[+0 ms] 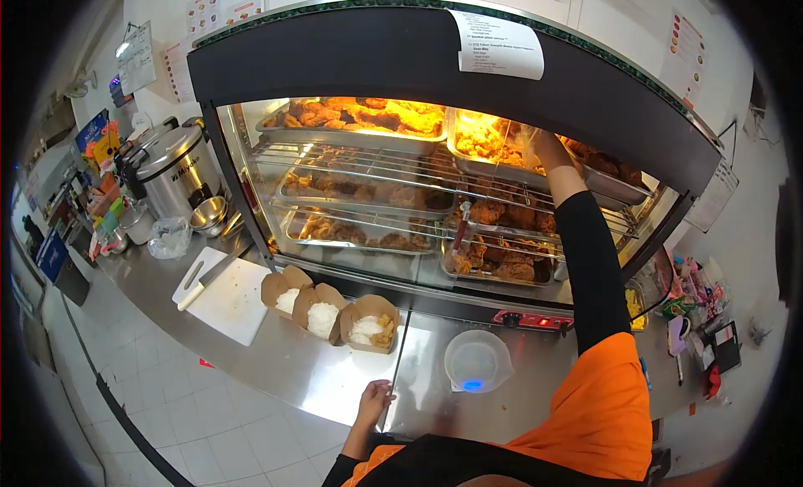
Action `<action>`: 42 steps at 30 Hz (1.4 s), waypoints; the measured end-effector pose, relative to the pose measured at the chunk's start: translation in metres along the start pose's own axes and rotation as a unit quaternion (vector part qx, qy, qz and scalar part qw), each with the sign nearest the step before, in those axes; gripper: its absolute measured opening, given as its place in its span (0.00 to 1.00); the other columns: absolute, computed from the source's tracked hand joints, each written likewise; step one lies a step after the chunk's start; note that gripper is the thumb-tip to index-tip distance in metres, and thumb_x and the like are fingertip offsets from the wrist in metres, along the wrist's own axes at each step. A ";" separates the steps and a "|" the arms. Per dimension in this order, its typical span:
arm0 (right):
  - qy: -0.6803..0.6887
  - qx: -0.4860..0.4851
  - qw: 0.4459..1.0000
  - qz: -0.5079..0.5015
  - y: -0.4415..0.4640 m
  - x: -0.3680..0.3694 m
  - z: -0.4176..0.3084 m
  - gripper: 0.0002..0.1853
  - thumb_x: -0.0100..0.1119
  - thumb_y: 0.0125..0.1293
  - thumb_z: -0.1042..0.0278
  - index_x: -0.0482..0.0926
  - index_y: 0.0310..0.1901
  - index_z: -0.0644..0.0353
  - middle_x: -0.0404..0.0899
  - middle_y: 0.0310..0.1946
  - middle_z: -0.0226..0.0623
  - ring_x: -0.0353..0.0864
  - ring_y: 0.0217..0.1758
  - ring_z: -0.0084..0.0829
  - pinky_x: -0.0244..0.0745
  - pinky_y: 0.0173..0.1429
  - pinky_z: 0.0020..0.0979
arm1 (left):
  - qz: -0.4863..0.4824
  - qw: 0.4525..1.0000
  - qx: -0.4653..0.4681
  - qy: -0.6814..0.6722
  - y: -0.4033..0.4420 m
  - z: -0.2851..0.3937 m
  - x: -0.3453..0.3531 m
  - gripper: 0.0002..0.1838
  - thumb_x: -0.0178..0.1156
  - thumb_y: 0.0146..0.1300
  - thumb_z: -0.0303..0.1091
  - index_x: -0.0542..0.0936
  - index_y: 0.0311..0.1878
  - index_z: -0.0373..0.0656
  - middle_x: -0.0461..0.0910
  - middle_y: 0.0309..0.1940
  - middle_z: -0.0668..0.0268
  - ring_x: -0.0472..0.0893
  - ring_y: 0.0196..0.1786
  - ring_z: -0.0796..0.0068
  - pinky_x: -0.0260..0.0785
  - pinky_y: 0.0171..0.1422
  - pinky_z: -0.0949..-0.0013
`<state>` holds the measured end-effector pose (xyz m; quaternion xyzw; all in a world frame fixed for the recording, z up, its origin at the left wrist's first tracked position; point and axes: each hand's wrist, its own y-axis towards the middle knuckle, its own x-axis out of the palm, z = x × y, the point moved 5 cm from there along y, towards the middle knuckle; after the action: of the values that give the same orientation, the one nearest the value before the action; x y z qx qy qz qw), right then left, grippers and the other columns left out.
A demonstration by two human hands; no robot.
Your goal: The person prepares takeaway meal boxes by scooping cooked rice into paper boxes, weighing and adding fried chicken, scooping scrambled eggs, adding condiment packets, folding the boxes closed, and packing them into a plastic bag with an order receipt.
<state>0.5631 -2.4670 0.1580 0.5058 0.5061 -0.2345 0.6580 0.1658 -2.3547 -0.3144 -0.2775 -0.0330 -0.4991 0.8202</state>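
Note:
My right hand (539, 150) reaches inside the glass food warmer (351, 64), over the upper tray of fried chicken (485, 137). Something clear, like a plastic glove, seems to cover it; its fingers blur into the bright chicken, so any hold is hidden. Near the counter's front edge my left hand (374, 401) hovers with its fingers curled in and nothing visible in them. Beyond it stand three brown paper food boxes. Two hold white rice, a left box (286, 300) and a middle box (321, 318); the right box (368, 326) has rice and yellowish pieces.
A translucent plastic bowl (478, 361) sits on the steel counter (293, 378). Left of the boxes lies a white cutting board (238, 299) with a knife (209, 284). A steel cooker (171, 165) and metal bowls (209, 212) stand further left. Assorted packets (694, 290) are at the right.

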 end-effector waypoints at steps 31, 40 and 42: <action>-0.162 -0.326 0.905 0.218 -0.153 0.040 0.025 0.19 0.44 0.58 0.66 0.67 0.51 0.62 0.66 0.51 0.45 0.63 0.57 0.40 0.59 0.60 0.36 | 0.100 0.704 0.506 0.488 0.007 -0.028 -0.041 0.15 0.51 0.54 0.26 0.69 0.46 0.39 0.71 0.40 0.65 0.72 0.42 0.75 0.70 0.42 0.70; 0.273 -0.187 0.916 -0.227 -0.361 0.295 0.032 0.15 0.48 0.55 0.71 0.69 0.46 0.62 0.69 0.46 0.43 0.66 0.51 0.39 0.62 0.56 0.34 | 0.036 0.999 -0.009 0.013 -0.008 -0.010 -0.013 0.15 0.49 0.61 0.38 0.69 0.48 0.40 0.73 0.40 0.61 0.76 0.38 0.71 0.66 0.41 0.73; 0.163 -0.169 0.945 -0.227 -0.386 0.318 0.035 0.18 0.51 0.52 0.73 0.69 0.47 0.61 0.68 0.48 0.44 0.65 0.54 0.40 0.61 0.58 0.34 | 0.034 0.999 -0.016 0.029 -0.013 -0.001 -0.005 0.15 0.49 0.62 0.37 0.68 0.48 0.40 0.73 0.41 0.61 0.76 0.39 0.70 0.66 0.41 0.74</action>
<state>0.3820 -2.5801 -0.2954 0.2902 0.7399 -0.2030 0.5719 0.1525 -2.3557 -0.3110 -0.2766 0.0082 -0.4796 0.8327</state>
